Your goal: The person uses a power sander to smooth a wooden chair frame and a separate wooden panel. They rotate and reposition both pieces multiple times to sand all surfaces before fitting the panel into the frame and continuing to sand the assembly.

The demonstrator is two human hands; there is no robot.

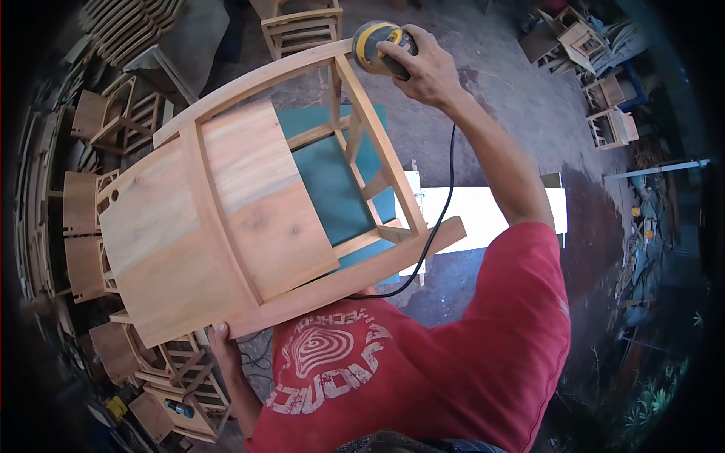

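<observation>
An unfinished wooden chair (204,158) with a broad plank back lies tilted in front of me, over a teal surface (325,177). My right hand (430,68) is wrapped round a yellow and black orbital sander (370,45). The sander's pad is at the far rail of the chair, near the end of that rail. From the sander a black cord (451,174) hangs down and crosses the near rail (355,279). At the lower left, my left hand (221,336) grips the chair's near edge; the thumb shows and the other fingers are hidden.
Several wooden chairs (113,121) stand along the left side. Another chair (302,30) is beyond the work, and more furniture (612,128) stands at far right. A long white board (491,215) lies to the right. A drill (179,408) rests at lower left.
</observation>
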